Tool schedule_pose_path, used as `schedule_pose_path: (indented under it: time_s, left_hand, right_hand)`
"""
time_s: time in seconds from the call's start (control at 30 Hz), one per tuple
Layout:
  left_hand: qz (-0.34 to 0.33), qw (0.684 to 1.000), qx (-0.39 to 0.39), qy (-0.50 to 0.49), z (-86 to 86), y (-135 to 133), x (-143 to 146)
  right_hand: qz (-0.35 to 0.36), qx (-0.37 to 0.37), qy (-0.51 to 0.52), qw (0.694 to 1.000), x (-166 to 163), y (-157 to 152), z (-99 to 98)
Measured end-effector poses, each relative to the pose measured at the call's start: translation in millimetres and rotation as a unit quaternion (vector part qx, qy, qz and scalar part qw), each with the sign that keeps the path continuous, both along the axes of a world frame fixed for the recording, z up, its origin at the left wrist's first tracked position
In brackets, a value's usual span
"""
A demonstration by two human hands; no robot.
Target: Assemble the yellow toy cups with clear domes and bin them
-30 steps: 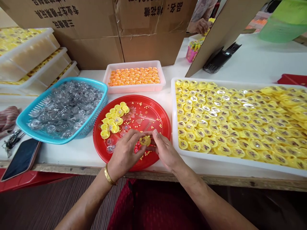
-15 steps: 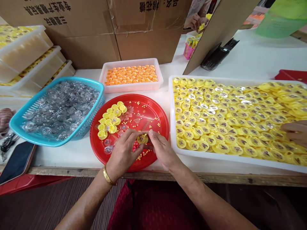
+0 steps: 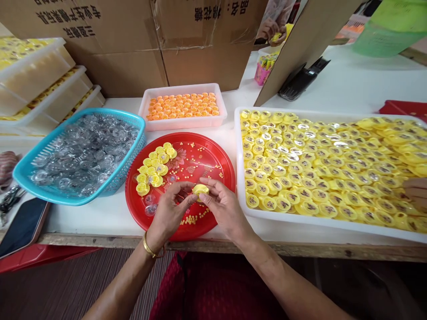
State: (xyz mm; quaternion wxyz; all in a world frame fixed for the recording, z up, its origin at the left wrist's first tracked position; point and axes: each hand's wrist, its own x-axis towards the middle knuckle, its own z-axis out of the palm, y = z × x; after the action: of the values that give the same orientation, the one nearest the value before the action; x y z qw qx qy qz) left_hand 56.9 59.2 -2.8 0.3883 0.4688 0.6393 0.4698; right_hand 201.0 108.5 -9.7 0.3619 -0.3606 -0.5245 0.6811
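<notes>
My left hand (image 3: 170, 211) and my right hand (image 3: 223, 206) meet over the near part of a red round tray (image 3: 213, 155). Together their fingertips pinch one small yellow round cap (image 3: 200, 190). On the tray's left side lies a cluster of similar yellow caps (image 3: 155, 168), with a few clear lids (image 3: 151, 204) and tiny orange-yellow beads (image 3: 191, 218) scattered by my hands.
A blue basket (image 3: 30, 162) of clear lids stands left. A white tray (image 3: 182, 121) of orange pieces sits behind the red tray. A large white tray (image 3: 239, 178) of finished yellow caps lies right, another person's hand (image 3: 415, 191) at its edge. Cardboard boxes (image 3: 126, 49) and stacked trays (image 3: 36, 75) stand behind; a phone (image 3: 23, 226) lies left.
My hands have turned the yellow cap and lifted it slightly between the fingertips. Another person's hand appeared at the right edge of the large tray.
</notes>
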Motion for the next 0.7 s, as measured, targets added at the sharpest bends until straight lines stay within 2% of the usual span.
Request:
schedule_pose_path:
  time_s: [0.13, 0.2, 0.37, 0.47, 0.53, 0.63, 0.7]
  left_hand:
    - [-0.005, 0.995, -0.019, -0.098, 0.5, 0, 2]
    - [0.005, 0.997, -0.004, -0.08, 2.2, -2, 3]
    - [0.017, 0.999, 0.025, 0.037, 5.0, -8, 7]
    - [0.032, 0.999, 0.015, 0.042, 5.7, -9, 14]
    - [0.033, 0.999, 0.006, 0.004, 8.3, -6, 20]
    - [0.01, 0.997, 0.005, -0.076, 16.4, 0, 23]
    - [0.005, 0.996, 0.001, -0.093, 19.8, 1, 19]
  right_hand:
    - [0.002, 0.034, -0.018, 0.999, 3, -1, 1.5]
    - [-0.005, 0.028, 0.0, 1.0, 2, -2, 2.9]
    - [-0.042, 0.012, -0.001, 0.999, -1, -8, 7.0]
    - [-0.046, 0.01, -0.009, 0.999, 1, -13, 12.7]
    - [-0.032, 0.003, -0.003, 0.999, 7, -12, 19.8]
    - [-0.055, 0.005, -0.025, 0.998, 35, 14, 35.6]
    - [-0.14, 0.014, -0.067, 0.988, 66, 52, 46.3]
